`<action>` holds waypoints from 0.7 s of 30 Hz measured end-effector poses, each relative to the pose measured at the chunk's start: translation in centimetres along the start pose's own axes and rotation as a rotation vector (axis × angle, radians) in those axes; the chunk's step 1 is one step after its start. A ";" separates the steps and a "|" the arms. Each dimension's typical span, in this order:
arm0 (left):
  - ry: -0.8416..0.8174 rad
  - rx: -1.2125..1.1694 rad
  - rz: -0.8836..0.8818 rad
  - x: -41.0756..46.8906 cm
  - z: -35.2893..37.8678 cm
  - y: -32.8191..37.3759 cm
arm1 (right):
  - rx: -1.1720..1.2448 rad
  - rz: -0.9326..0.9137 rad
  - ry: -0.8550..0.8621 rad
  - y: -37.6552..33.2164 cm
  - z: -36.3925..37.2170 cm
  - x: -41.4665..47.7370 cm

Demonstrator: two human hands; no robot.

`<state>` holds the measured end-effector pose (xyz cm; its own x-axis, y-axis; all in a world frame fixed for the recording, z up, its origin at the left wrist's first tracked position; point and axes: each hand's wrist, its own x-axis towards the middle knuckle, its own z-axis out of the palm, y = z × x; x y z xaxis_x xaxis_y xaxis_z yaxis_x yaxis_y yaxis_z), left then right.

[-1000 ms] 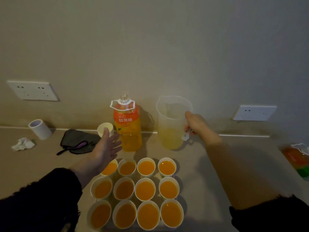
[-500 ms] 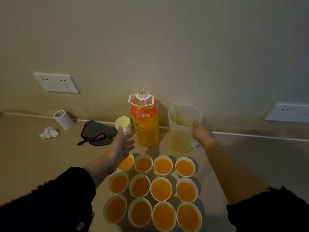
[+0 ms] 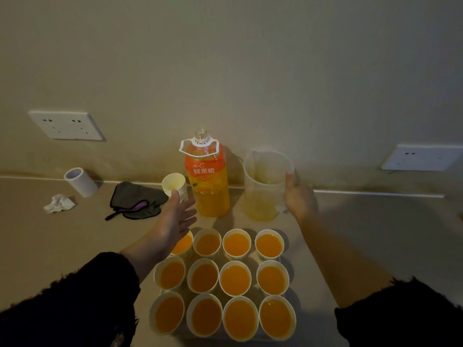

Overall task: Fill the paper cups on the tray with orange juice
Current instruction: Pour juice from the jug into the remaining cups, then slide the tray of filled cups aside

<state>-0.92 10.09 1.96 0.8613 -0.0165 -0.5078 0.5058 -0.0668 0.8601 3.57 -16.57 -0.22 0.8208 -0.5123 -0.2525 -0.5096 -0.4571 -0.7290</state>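
Beige wall, matching beige counter [image 3: 375, 234], dim light; one white wall socket [image 3: 66, 125] at left and another [image 3: 421, 157] at right. Only the head view. The tray [image 3: 285, 261] sits at the near edge, mostly hidden under twelve paper cups [image 3: 235, 278] in three rows of four, all holding orange juice close to the rim. Behind them stands the juice bottle [image 3: 209, 186], upright with no cap and a white carry ring at the neck. Its orange label reads 鲜果橙; the small logo above that is too blurred to read. Juice level is at about the label's lower edge. Just right of it is a clear plastic jug [image 3: 263, 186], upright on the counter, with only pale yellow residue in the bottom. The right hand [image 3: 299, 199] grips the jug on its handle side, thumb up against the wall — the fingers go round the back, out of sight. The left hand [image 3: 175, 219] is spread flat with straight fingers and holds nothing. It hovers over the back-left cup, one fingertip reaching the stack of empty cups [image 3: 175, 185] left of the bottle — can't tell if it touches. Further left are a dark cloth [image 3: 136, 200] with a purple-handled item [image 3: 140, 205] on it, a crumpled tissue [image 3: 59, 203] and a white tape roll [image 3: 80, 181]. Both forearms are bare, with the dark sleeves pushed back.
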 end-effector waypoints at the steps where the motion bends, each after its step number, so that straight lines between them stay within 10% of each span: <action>1: -0.003 -0.007 0.001 -0.1 0.2 0.1 | 0.001 -0.020 0.033 -0.3 -0.5 -0.6; 21: 0.168 0.178 0.270 -3.0 -0.5 -2.7 | 0.090 -0.175 -0.008 5.6 -0.7 -8.6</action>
<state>-4.86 10.82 1.20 0.9660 0.1059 -0.2358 0.2557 -0.2557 0.9323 -6.53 -15.27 -1.65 0.8971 -0.4249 -0.1211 -0.3335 -0.4715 -0.8164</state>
